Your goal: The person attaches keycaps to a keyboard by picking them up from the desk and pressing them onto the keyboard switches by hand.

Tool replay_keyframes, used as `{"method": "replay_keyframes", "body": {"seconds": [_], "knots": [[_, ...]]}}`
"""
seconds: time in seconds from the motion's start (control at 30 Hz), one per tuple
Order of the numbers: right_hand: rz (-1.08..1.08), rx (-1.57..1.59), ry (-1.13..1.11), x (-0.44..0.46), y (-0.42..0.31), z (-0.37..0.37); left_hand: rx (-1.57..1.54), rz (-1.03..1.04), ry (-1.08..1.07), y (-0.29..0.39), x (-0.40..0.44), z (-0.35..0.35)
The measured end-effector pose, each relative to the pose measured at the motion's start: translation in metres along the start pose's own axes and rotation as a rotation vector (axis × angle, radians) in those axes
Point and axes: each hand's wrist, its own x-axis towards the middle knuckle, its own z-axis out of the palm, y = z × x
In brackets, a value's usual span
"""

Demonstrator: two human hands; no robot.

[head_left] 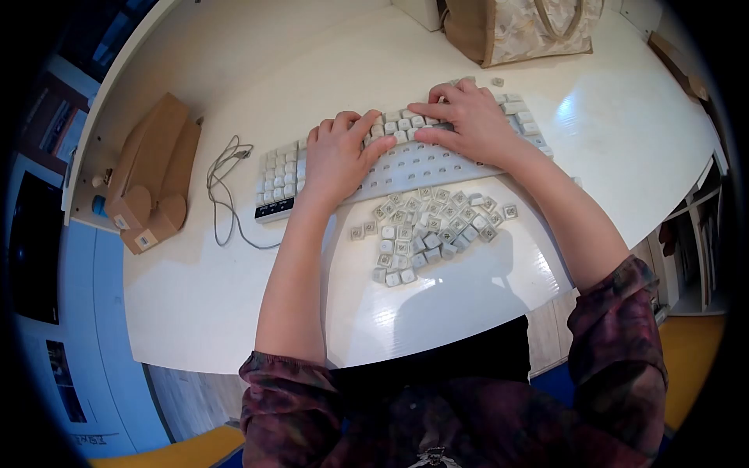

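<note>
A white keyboard (398, 177) lies on the desk, its near rows stripped of keycaps while the far rows and the left block still carry them. My left hand (341, 152) rests on its left-middle part, fingers bent over the far keys and thumb stretched toward the middle. On the right-middle part lies my right hand (477, 125), index finger and thumb spread apart over the remaining keycaps (402, 125). The other fingertips of both hands are partly hidden at the far edge. A pile of loose keycaps (437, 222) sits in front of the keyboard.
A grey cable (221, 183) curls left of the keyboard. Farther left stands an open cardboard box (156, 168). A beige bag (523, 35) is at the back of the white desk (257, 312). One loose keycap (498, 81) lies beyond my right hand.
</note>
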Motion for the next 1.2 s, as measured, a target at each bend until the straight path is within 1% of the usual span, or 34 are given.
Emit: {"method": "replay_keyframes", "body": {"seconds": [0.03,0.13,0.23,0.33,0.43,0.53,0.63,0.73,0.83,0.93,1.03,1.13,1.2], "knots": [[0.014,0.015,-0.046,0.001,-0.002,-0.002,-0.018,0.015,0.022,-0.002,0.000,0.001],[0.024,0.005,-0.032,0.000,-0.005,-0.001,0.001,0.005,0.011,0.000,0.000,0.002],[-0.010,-0.035,0.068,0.000,-0.002,0.008,0.038,-0.030,-0.047,0.005,0.001,-0.004],[-0.009,-0.063,0.064,0.000,-0.003,0.010,0.040,-0.034,-0.042,0.005,0.000,-0.004],[0.024,-0.051,0.007,0.007,0.003,0.011,0.029,-0.025,-0.042,0.004,0.001,-0.004],[0.008,0.024,0.069,0.004,0.004,0.012,0.015,-0.027,-0.046,0.004,0.001,-0.005],[0.010,0.059,-0.130,0.003,0.005,-0.002,0.013,-0.009,-0.033,0.001,0.000,-0.003],[0.019,0.051,-0.247,0.008,-0.005,-0.020,0.022,0.007,-0.032,-0.001,0.000,-0.001],[0.022,-0.027,-0.290,0.009,-0.014,-0.029,0.014,-0.009,-0.037,0.002,0.000,-0.004],[0.005,-0.061,-0.255,0.008,-0.014,-0.022,0.018,0.000,-0.033,0.000,0.000,-0.002],[-0.041,-0.066,-0.170,0.005,-0.010,-0.013,0.018,-0.011,-0.042,0.001,0.000,-0.004],[0.020,0.049,-0.086,0.008,-0.002,-0.001,0.020,-0.016,-0.042,0.001,0.000,-0.003],[0.022,0.039,-0.029,0.007,-0.001,0.007,0.010,-0.010,-0.040,0.001,-0.001,-0.003]]}}
